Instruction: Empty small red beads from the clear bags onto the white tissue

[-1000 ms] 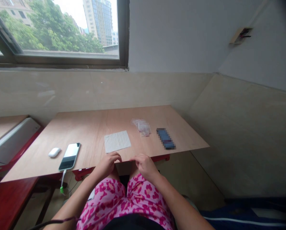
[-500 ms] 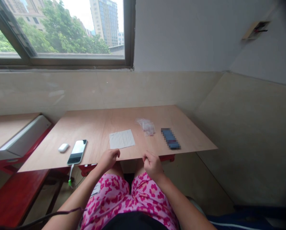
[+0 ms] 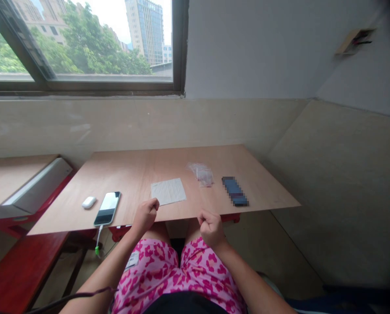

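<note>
My left hand [image 3: 146, 214] is curled into a fist at the table's front edge, just short of a white tissue [image 3: 168, 192] that lies flat on the wood. My right hand [image 3: 211, 226] is also a fist, held by the front edge to the right of the tissue. Nothing shows sticking out of either fist. Beyond the right hand lies a small heap of clear plastic bags [image 3: 201, 174]. To the right of the bags rests a dark phone-shaped thing [image 3: 235, 191], its surface blurred into blocks.
On the left of the wooden table [image 3: 129, 168] lie a phone [image 3: 107, 208] with a white cable [image 3: 99, 235] hanging over the edge and a white earbud case [image 3: 89, 202]. A red bench [image 3: 28, 266] stands at lower left. A wall with a window [image 3: 110, 43] closes off the back.
My left hand has risen slightly and its fingers have curled tighter. My right hand stays a fist, nearly in place. The whole view has shifted a little; the things on the table lie as before.
</note>
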A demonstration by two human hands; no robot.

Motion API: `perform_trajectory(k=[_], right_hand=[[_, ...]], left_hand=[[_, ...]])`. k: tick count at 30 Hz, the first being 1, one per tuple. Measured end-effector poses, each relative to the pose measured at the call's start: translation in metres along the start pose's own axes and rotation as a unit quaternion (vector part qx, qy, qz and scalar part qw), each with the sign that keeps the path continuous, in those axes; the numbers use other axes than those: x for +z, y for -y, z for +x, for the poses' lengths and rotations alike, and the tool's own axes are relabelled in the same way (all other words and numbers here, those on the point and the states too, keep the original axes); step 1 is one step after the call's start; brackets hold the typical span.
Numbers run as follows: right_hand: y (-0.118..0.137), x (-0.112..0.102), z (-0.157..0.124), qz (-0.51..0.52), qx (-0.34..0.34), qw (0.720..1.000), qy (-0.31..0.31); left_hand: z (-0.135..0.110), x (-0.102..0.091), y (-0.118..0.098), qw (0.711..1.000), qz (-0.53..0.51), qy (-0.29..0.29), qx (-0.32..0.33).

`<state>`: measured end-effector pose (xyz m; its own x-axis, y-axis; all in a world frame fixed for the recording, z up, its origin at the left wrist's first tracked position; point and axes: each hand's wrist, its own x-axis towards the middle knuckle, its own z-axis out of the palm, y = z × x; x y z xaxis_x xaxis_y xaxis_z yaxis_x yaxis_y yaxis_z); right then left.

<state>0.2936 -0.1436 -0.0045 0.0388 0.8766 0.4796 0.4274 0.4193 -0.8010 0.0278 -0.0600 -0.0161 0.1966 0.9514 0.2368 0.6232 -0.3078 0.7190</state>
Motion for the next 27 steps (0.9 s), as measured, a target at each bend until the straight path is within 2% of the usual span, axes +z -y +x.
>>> perform_trajectory(k=[7, 13, 17, 19, 21, 22, 25, 27], right_hand=[[0.002, 0.004, 0.0, -0.013, -0.012, 1.0, 0.018], [-0.001, 0.01, -0.006, -0.022, -0.02, 0.999, 0.046], [0.002, 0.018, -0.007, 0.033, 0.049, 0.997, 0.055], [0.007, 0.024, -0.006, 0.107, 0.125, 0.985, 0.061], [0.013, 0.031, -0.004, 0.214, 0.213, 0.95, 0.076], [0.017, 0.034, -0.004, 0.273, 0.256, 0.923, 0.087], [0.033, 0.039, -0.006, 0.429, 0.366, 0.809, 0.166], [0.047, 0.039, -0.008, 0.478, 0.401, 0.745, 0.235]], left_hand=[[-0.002, -0.007, -0.008, 0.997, -0.052, -0.054, -0.026], [-0.006, -0.009, -0.024, 0.995, -0.081, -0.054, -0.026], [-0.016, 0.0, -0.038, 0.993, -0.112, -0.025, -0.013], [-0.024, 0.006, -0.051, 0.99, -0.135, 0.032, 0.009], [-0.036, 0.012, -0.07, 0.979, -0.156, 0.122, 0.047], [-0.044, 0.015, -0.081, 0.97, -0.167, 0.162, 0.067], [-0.068, 0.019, -0.115, 0.952, -0.16, 0.221, 0.136], [-0.082, 0.02, -0.13, 0.945, -0.133, 0.239, 0.179]])
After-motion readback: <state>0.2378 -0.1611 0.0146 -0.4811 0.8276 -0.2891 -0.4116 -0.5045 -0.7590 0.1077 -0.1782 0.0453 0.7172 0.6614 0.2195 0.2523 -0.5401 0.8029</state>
